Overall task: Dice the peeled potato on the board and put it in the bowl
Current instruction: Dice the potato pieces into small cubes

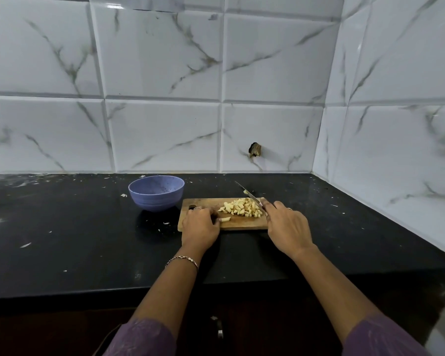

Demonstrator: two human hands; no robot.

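While our right hand (288,227) grips the knife (249,194) | potato dice (243,208) between our hands | left hand (199,227) curled on board (242,224), can't tell its hold | bowl (154,201) just beyond

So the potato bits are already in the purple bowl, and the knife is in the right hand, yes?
Not quite. The potato pieces lie in a pile on the cutting board, not in the purple bowl, which has no potato in it. The head view shows this. The knife is indeed in the right hand.
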